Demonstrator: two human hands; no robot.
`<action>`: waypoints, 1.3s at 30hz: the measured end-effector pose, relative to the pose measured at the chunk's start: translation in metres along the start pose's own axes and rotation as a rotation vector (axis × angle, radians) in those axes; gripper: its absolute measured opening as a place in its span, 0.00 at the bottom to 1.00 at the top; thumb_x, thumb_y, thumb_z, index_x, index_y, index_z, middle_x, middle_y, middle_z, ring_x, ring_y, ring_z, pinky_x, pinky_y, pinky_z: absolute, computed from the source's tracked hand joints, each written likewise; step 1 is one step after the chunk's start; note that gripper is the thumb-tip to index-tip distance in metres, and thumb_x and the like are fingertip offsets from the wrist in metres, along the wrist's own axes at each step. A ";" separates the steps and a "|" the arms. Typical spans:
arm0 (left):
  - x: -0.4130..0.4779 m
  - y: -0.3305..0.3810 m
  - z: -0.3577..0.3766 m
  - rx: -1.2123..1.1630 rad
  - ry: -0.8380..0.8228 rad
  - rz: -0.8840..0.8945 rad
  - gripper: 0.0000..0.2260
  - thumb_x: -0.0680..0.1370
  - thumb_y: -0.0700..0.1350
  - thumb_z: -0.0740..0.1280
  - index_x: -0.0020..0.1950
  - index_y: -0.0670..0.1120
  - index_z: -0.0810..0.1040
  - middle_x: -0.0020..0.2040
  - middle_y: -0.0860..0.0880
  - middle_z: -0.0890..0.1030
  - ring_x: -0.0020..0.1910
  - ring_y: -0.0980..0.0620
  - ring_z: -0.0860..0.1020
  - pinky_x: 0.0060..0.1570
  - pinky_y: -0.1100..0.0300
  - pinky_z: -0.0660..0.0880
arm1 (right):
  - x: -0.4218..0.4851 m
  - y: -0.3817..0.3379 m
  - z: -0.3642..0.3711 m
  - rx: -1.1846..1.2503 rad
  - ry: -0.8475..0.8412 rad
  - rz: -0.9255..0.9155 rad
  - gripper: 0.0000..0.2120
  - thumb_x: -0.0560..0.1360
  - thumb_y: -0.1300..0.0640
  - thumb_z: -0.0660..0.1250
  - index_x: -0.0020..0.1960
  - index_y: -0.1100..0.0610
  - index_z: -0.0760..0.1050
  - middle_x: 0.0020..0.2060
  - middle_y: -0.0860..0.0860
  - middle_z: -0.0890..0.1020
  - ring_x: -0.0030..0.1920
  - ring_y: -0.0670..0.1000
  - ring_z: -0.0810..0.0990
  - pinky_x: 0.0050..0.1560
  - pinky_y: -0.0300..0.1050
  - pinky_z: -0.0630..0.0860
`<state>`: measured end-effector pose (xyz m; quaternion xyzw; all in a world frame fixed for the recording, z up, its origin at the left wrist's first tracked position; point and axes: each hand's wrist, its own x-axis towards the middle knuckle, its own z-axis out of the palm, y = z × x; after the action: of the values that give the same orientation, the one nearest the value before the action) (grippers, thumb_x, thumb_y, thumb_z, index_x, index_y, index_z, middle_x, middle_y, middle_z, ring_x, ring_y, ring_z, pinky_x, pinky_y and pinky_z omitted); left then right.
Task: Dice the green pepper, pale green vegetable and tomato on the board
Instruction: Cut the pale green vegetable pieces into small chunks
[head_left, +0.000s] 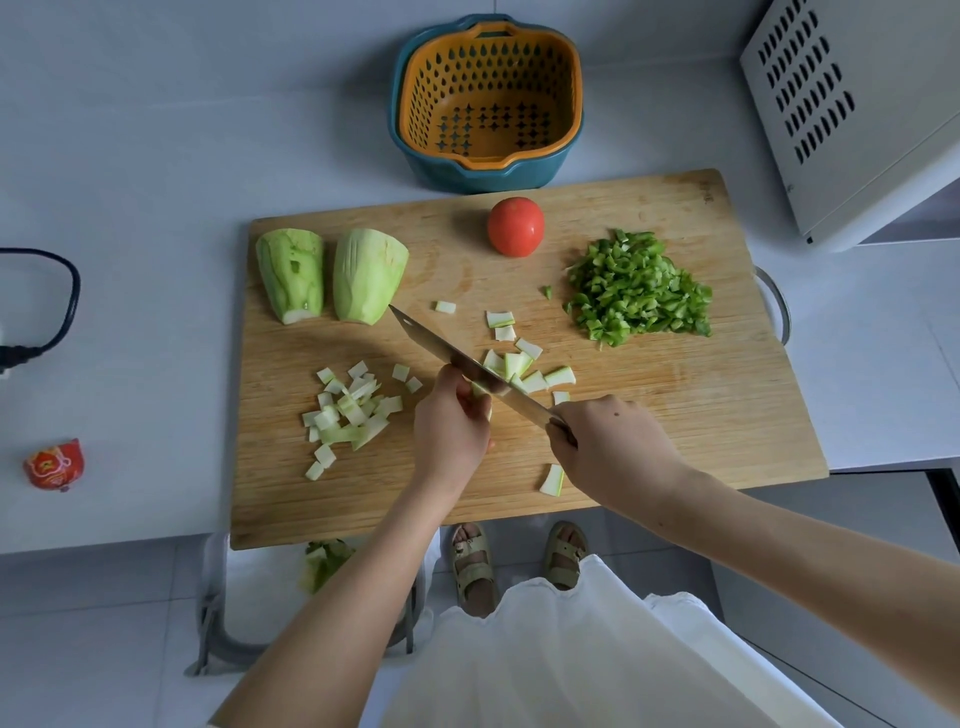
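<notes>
On the wooden board (675, 415), my right hand (613, 441) grips a knife (457, 358) whose blade slants up to the left. My left hand (452, 421) pinches a strip of pale green vegetable (480, 389) under the blade. Cut pale green pieces lie right of the blade (530, 371) and in a loose pile (353, 408) to the left. Two large peeled pale green chunks (291, 275) (366, 273) stand at the board's back left. A whole tomato (516, 226) rests at the back middle. Diced green pepper (639, 288) is heaped at the right.
An orange strainer basket inside a teal bowl (488, 104) stands behind the board. A white appliance (857, 114) fills the back right. A black cable (57, 306) and a small red object (54, 464) lie at the left. A bin with green scraps (322, 566) sits below the counter edge.
</notes>
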<state>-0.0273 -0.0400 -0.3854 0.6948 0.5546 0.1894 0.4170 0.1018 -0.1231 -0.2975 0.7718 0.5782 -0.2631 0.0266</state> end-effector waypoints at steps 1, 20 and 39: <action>0.000 0.000 0.000 -0.004 -0.004 -0.004 0.11 0.76 0.37 0.66 0.41 0.48 0.66 0.30 0.49 0.76 0.27 0.48 0.79 0.30 0.47 0.78 | 0.000 0.000 -0.001 -0.005 -0.001 -0.002 0.18 0.80 0.55 0.52 0.31 0.51 0.58 0.27 0.48 0.66 0.25 0.48 0.62 0.25 0.41 0.56; -0.009 -0.008 0.001 -0.067 -0.006 0.112 0.07 0.77 0.37 0.66 0.42 0.45 0.70 0.35 0.48 0.76 0.32 0.52 0.78 0.26 0.62 0.78 | 0.006 0.003 0.003 -0.009 0.015 -0.068 0.13 0.80 0.55 0.52 0.39 0.56 0.68 0.27 0.48 0.67 0.30 0.52 0.69 0.25 0.41 0.58; -0.009 -0.021 0.002 -0.006 0.017 0.247 0.07 0.76 0.39 0.68 0.40 0.40 0.73 0.35 0.49 0.75 0.32 0.52 0.78 0.26 0.66 0.76 | 0.005 0.004 0.004 -0.034 0.008 -0.065 0.13 0.80 0.54 0.52 0.39 0.54 0.66 0.27 0.47 0.66 0.26 0.49 0.64 0.25 0.41 0.58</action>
<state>-0.0419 -0.0478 -0.4013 0.7548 0.4678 0.2468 0.3879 0.1052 -0.1218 -0.3044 0.7531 0.6075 -0.2508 0.0290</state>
